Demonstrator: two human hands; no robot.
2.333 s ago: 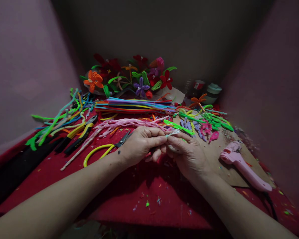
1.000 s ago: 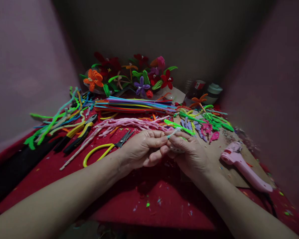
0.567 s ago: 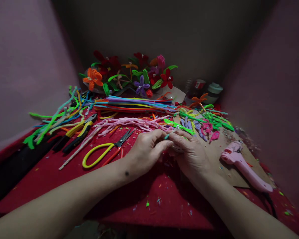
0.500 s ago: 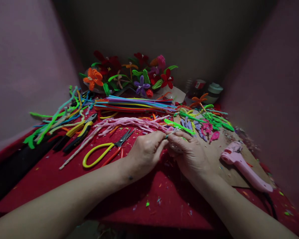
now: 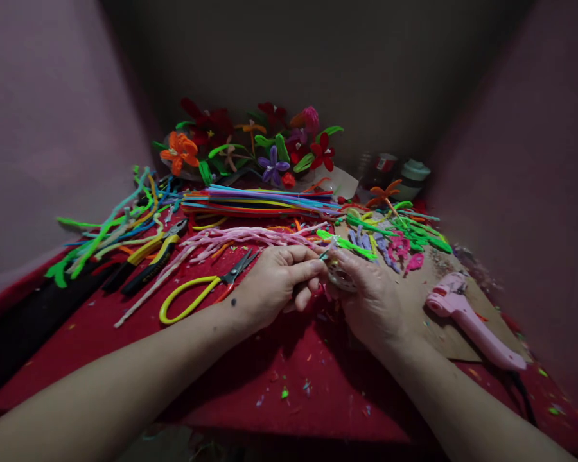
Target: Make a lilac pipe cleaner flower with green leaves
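Both hands meet over the middle of the red table. My right hand (image 5: 370,292) is closed on a pale round spool (image 5: 341,276) with holes in its face. A small teal and whitish piece (image 5: 324,254) shows between the fingertips of the two hands. My left hand (image 5: 284,279) pinches at this small piece, its thumb and forefinger together and its other fingers curled below. Just left of my left hand lie scissors (image 5: 190,298) with yellow and red handles. Pink fuzzy stems (image 5: 250,236) lie behind the hands.
Pliers (image 5: 158,256) and coloured stems (image 5: 106,224) lie at left. Fuzzy flowers (image 5: 274,165) and a stem bundle (image 5: 260,200) are at the back. A cardboard sheet (image 5: 414,308) at right bears a pink glue gun (image 5: 472,317) and green, purple and pink pieces. Behind it stands a lidded jar (image 5: 413,176).
My left hand has turned, and its lower fingers now show beneath the thumb. My right hand has tilted, so more of the spool is visible.
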